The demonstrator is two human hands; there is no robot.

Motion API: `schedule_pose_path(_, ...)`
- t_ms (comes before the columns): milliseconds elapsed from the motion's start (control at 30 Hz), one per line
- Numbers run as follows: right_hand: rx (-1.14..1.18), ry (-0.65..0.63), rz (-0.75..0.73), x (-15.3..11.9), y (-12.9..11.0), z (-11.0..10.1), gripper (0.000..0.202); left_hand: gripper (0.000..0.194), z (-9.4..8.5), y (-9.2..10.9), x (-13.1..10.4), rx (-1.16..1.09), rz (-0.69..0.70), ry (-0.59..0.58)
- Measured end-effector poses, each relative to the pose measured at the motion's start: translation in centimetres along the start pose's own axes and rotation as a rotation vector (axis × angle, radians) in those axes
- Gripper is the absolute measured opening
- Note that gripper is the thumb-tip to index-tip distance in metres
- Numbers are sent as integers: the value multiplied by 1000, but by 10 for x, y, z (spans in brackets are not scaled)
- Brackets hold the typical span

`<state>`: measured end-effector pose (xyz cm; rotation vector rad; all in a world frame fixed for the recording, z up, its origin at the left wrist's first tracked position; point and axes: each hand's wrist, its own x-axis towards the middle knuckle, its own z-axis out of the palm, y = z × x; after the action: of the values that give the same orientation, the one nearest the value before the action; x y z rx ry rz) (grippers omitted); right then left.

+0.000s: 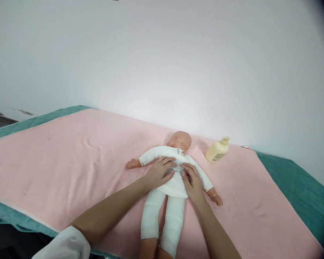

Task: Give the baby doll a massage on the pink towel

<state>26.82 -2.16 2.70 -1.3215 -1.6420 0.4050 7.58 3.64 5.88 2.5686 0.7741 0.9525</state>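
A baby doll [172, 187] in white clothing lies stretched out on a pink cloth, its arms spread to the sides. Its bald head [181, 139] points away from me, turned so that an ear shows and the face is hidden. My left hand [159, 173] rests on the left of the doll's torso, fingers extended over the garment. On the other side, my right hand [192, 180] touches the torso with fingers apart and slightly bent. Between the fingertips, a small bluish-grey patch shows at the middle of the garment; its details are blurred.
A pale yellow pump bottle [217, 150] stands right of the doll's head, near the wall [162, 64]. The pink cloth [56, 154] covers most of the surface, over a green quilted cover [294, 180] that shows along the edges.
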Motion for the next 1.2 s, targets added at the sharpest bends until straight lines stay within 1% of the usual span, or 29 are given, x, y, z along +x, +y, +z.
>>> schedule_pose_path(333,17,-8,0,0,1,0,28,26,0,-1,0,5,0,2)
schedule_pose_path(467,35,6,-4,0,1,0,27,25,1,-2,-1,-36,13,33)
schedule_pose_path(567,59,40,-12,-1,0,-1,27,22,1,-4,-2,-104,7,92)
schedule_pose_path(700,77,115,-18,-1,3,-1,27,20,2,-8,-2,-189,-27,202)
schedule_pose_path(867,74,207,-35,2,8,-1,25,21,0,-14,1,-245,-96,329)
schedule_pose_path(1067,65,270,-72,2,6,-2,23,21,1,-19,0,-293,-169,415)
schedule_pose_path(1200,76,285,-91,1,6,-2,22,21,0,-20,-2,-337,-225,442)
